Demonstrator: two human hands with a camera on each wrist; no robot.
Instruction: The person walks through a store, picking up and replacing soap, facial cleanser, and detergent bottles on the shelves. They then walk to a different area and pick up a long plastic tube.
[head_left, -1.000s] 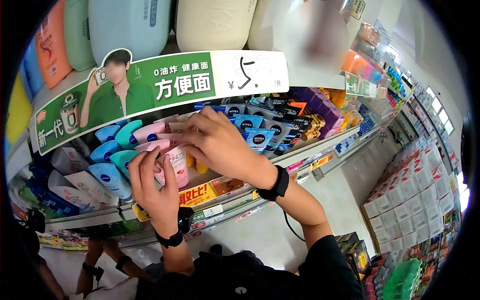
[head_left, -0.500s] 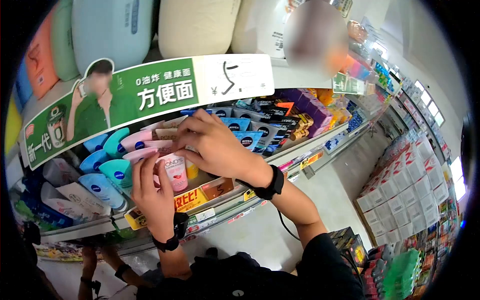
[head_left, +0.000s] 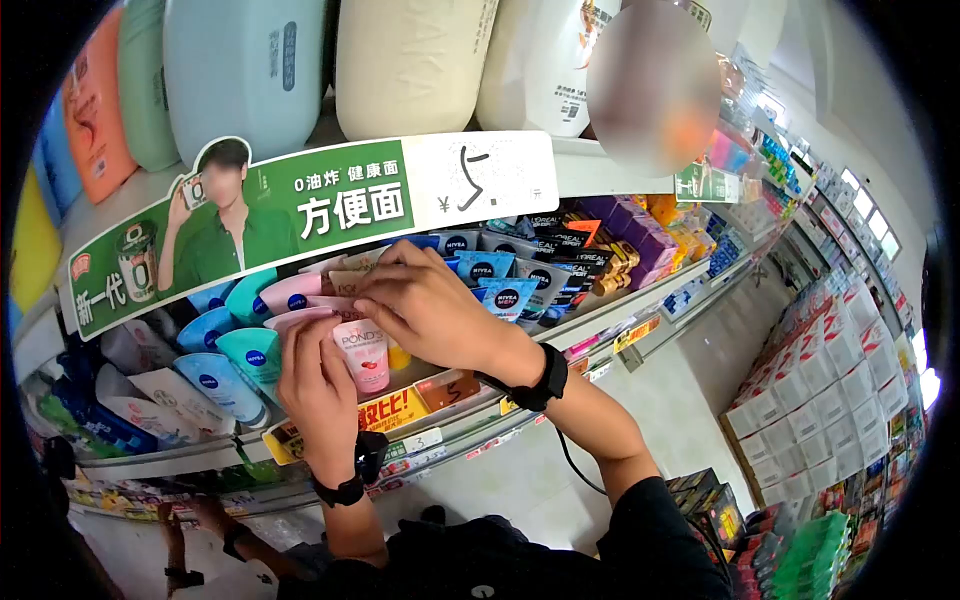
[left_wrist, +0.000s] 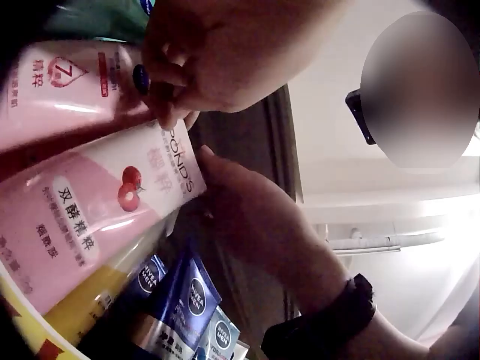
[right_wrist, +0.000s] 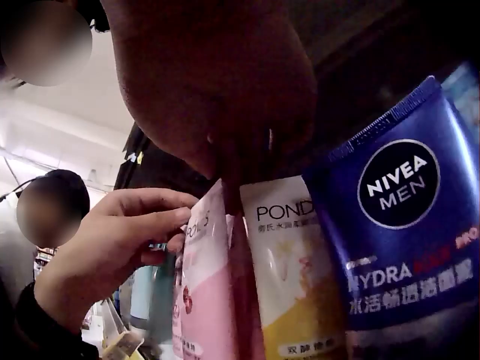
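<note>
A pink and white POND'S squeeze tube (head_left: pixel 363 358) with a red fruit print stands cap down at the front of the shelf. My left hand (head_left: pixel 320 390) pinches one upper corner of it between thumb and fingers. From the other side, my right hand (head_left: pixel 430 300) holds the opposite corner of its flat top edge, the thumb showing there in the left wrist view. Other pink tubes (left_wrist: pixel 82 97) stand close beside it. Just right of it in the right wrist view are a yellow and white POND'S tube (right_wrist: pixel 289 262) and a dark blue NIVEA MEN tube (right_wrist: pixel 397 195).
A green price sign (head_left: pixel 310 220) juts out above the tubes. Large bottles (head_left: pixel 410 70) fill the shelf overhead. Blue and green tubes (head_left: pixel 220 385) stand to the left. Price tags (head_left: pixel 400 405) line the shelf edge. Stacked cartons (head_left: pixel 815 395) stand across the aisle; other people's arms (head_left: pixel 205 530) show lower left.
The head view has shifted slightly. Both hands stay at the top of the pink POND'S tube, and more of its front label shows now as the left fingers have moved toward its left edge.
</note>
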